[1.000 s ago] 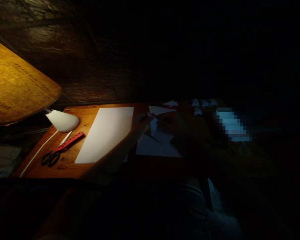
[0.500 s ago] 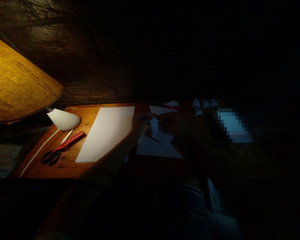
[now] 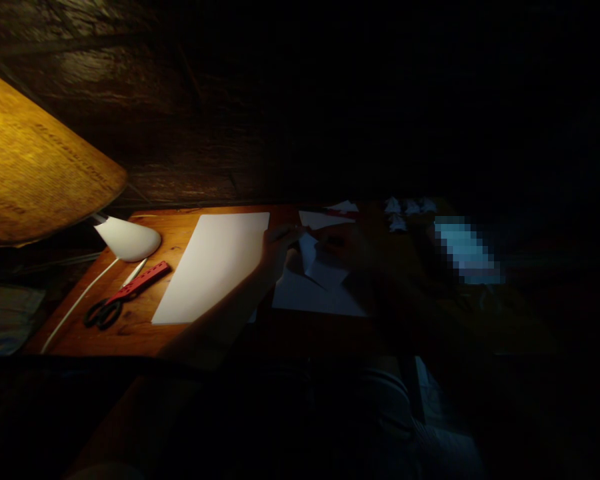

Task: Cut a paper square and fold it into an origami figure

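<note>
Between my two hands is a small folded piece of white paper [image 3: 309, 253], held just above the table. My left hand [image 3: 280, 243] pinches its upper left edge. In deep shadow on the other side, my right hand [image 3: 347, 245] is closed by the paper's right edge; its fingertips are hard to make out. Under both hands a white sheet [image 3: 320, 297] lies flat. To the left rests a larger stack of white paper [image 3: 220, 260], partly crossed by my left forearm.
A lamp with a yellowish shade [image 3: 45, 167] and white base [image 3: 130, 241] stands left. Near it lie scissors [image 3: 103, 313] and a red perforated strip [image 3: 147, 277]. Paper pieces [image 3: 325, 219] and several small folded paper shapes [image 3: 397, 217] sit at the back. A pixelated bright screen [image 3: 467, 250] is right.
My left fingers have shifted slightly along the paper's top edge, and the folded paper has tilted a little. Everything else on the table stays where it was.
</note>
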The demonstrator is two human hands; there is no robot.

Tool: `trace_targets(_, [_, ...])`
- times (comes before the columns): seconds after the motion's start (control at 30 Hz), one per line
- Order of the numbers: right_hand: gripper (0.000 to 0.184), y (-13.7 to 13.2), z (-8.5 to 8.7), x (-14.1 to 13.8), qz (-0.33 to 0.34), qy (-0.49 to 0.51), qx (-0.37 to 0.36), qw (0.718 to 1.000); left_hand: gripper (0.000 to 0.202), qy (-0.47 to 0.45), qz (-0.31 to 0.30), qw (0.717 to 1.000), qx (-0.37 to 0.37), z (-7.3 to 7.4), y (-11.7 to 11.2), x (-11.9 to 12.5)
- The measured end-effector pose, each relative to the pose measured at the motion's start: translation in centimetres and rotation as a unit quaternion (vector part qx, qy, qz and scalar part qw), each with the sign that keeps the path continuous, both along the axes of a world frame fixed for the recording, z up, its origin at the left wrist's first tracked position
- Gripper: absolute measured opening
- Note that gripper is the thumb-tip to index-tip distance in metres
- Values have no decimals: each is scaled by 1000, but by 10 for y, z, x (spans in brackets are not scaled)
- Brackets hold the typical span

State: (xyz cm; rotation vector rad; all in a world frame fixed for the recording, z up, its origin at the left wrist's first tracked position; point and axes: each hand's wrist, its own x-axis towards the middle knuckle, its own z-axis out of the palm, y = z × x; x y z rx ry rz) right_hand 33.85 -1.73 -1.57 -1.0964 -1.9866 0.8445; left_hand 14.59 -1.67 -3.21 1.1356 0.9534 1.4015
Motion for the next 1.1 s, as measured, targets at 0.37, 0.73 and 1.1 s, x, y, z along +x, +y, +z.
trace_targets(0.37, [22,-6,6,-4,32,10,-9,999,36,-11,29,999,17,-4,1,0])
trace_targets(0.73, [21,-8,1,-8,27,8,-6,1000,47,134,17,987,93,-4,1,-2])
trace_targets(1.1, [24,-8,0,-11,13,41,-22,999,52,208,25,973,100,-12,2,0])
